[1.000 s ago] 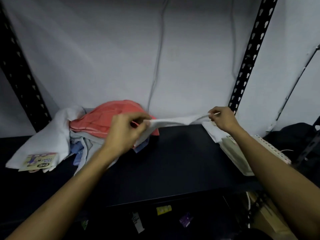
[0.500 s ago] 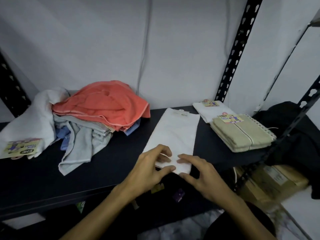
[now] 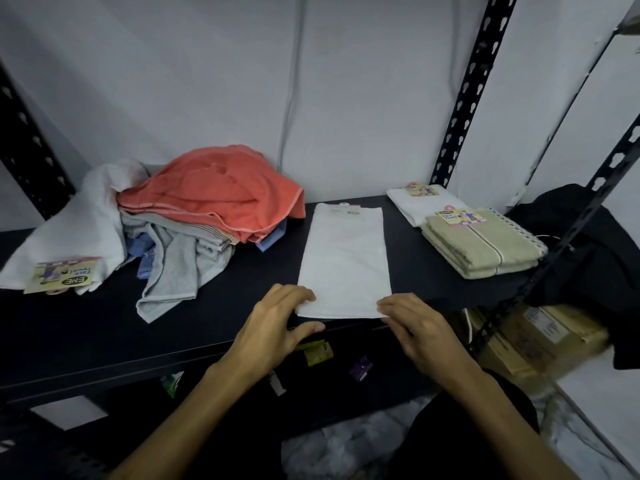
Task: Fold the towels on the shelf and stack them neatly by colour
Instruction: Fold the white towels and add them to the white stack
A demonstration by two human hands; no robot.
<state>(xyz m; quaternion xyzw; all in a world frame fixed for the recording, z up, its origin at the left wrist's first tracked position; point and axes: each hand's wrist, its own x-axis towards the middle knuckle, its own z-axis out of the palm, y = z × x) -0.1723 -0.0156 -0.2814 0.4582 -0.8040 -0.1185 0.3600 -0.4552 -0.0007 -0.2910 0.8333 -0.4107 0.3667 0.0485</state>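
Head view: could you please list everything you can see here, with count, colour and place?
white towel: one, white, flat at shelf front, centre
pile: one heap, coral on top, grey, blue and white beneath, left
beige stack: one, beige, folded, right
white stack: one, white, folded, behind beige stack
labels: several, printed, on the towels
shelf: one, black
uprights: black, perforated
boxes: cardboard, lower right
left hand: at towel's near left corner
right hand: at towel's near right corner

Surface: I see a dark flat shelf board (image 3: 242, 306).
Left: jumbled coral, grey, white towel heap (image 3: 194, 216).
Middle: flat white towel (image 3: 344, 261).
Right: folded beige towels (image 3: 485, 247), folded white towel (image 3: 415, 202) behind.
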